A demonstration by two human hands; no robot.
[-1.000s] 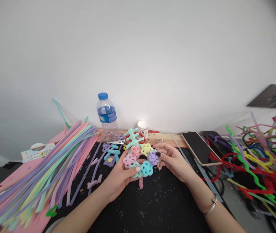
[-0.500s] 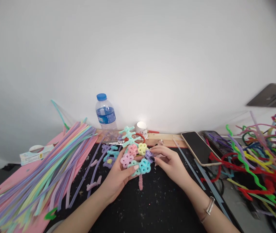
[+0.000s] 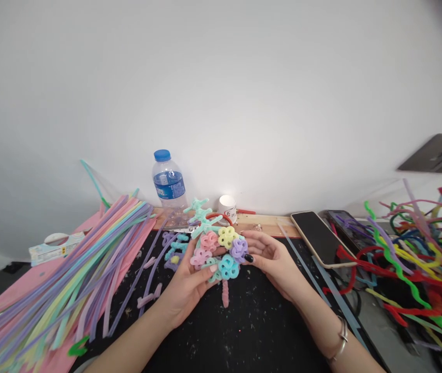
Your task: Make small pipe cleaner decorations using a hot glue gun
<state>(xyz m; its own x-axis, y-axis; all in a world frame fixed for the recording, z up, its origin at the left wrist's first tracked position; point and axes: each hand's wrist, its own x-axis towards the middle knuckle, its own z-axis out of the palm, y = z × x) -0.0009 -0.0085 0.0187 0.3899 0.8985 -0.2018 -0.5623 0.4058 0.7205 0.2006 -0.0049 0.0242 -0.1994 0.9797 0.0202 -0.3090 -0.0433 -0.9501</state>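
Note:
A ring of fuzzy pipe-cleaner flowers in pink, yellow, purple and blue [image 3: 229,267] is held above the black mat [image 3: 240,331]. Mint leaf-like twists [image 3: 204,224] rise from its upper left. My left hand [image 3: 190,287] grips the ring's lower left, thumb over the mint flower and the other fingers mostly behind. At the right edge, my right hand [image 3: 275,261] has its thumb against the purple flower [image 3: 239,249], its fingers curled behind. A pink fuzzy piece [image 3: 225,293] shows below the ring.
Pastel pipe cleaners [image 3: 73,274] lie on the left, with a water bottle [image 3: 170,189] and white cup [image 3: 227,207] by the wall. On the right are a phone [image 3: 322,238] and tangled bright pipe cleaners [image 3: 418,264]. Purple and blue pieces [image 3: 174,251] lie behind my left hand.
The flower ring has shifted slightly left. My right thumb has moved off the front of the purple flower to its edge, so more of that flower shows.

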